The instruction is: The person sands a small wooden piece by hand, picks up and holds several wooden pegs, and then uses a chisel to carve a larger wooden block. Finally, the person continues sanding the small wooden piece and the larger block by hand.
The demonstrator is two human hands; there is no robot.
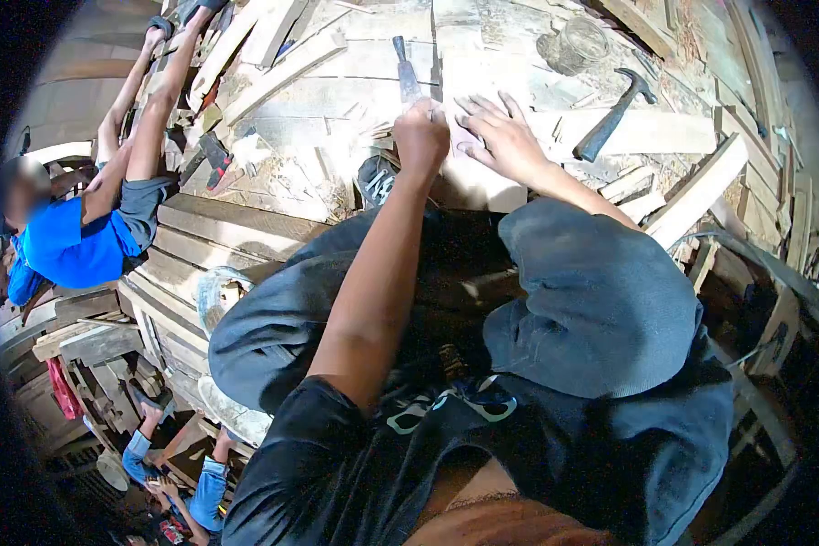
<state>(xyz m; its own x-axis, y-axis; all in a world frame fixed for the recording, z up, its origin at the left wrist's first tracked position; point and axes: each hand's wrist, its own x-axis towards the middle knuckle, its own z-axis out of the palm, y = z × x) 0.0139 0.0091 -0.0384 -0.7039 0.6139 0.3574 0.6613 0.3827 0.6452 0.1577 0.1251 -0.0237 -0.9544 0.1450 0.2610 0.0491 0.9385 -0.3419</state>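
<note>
My left hand (420,136) is closed in a fist over the pale wooden work surface (491,45); I cannot tell what is inside its fingers. Just beyond the knuckles lies a chisel-like tool (405,71), its dark narrow handle pointing away and its wider end right at the fist. To the right, my right hand (508,141) rests flat with fingers spread on a light wooden board (487,187). A claw hammer (612,118) with a dark handle lies farther right, apart from that hand.
A round, dusty container (581,45) stands at the back right. Wood strips (701,189) and shavings lie around. A dark shoe (376,180) shows beside my left forearm. At left, a person in a blue shirt (86,238) sits with legs stretched out; another person (177,496) is lower left.
</note>
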